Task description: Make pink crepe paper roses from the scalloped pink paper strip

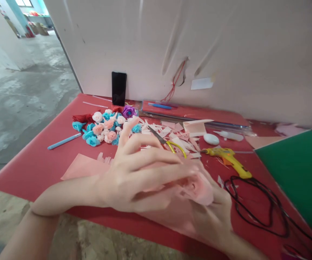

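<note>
A pink paper rose [197, 188] is between my two hands, just above the table's front part. My left hand [139, 169] reaches across from the left, its fingertips closed on the rose's petals and its thumb below. Underneath and behind the rose, my right hand [218, 213] grips it, partly hidden by the flower. A loose sheet of pink paper [172, 215] hangs below the rose, and I cannot tell whether it is joined to it. Just beyond my left hand lie scissors [176, 146] with yellow handles, among pink paper scraps [189, 142].
Finished paper roses [109, 124] in several colours are heaped at the back left, near an upright phone [119, 88]. A blue pen [64, 141] and pink paper [81, 167] lie left. Right are a yellow glue gun [231, 159], its black cable [271, 213] and a green board [299, 173].
</note>
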